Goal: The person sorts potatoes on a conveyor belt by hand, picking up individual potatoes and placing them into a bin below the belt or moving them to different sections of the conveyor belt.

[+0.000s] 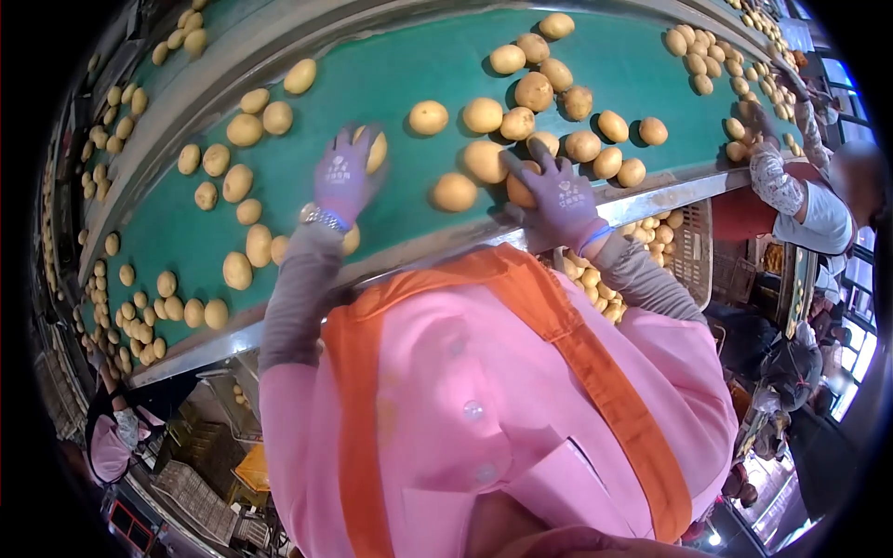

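Both my hands wear purple-grey gloves and reach over a green conveyor belt (372, 65) with many potatoes on it. My left hand (342, 179) is curled around a potato (376, 152), which shows between its fingers and thumb. A watch with a metal band sits on that wrist. To the right, my right hand (561, 197) bends over another potato (521, 189) near the belt's front edge, with thumb and fingers on either side of it. Loose potatoes lie close around the right hand, among them a large one (486, 162) and one nearer me (454, 192).
A metal rail (660, 197) edges the belt in front of me. Below it on the right stands a plastic crate (692, 251) holding potatoes. A co-worker (819, 200) reaches onto the belt at right; another person (116, 432) works at far left. More crates (191, 493) stand lower left.
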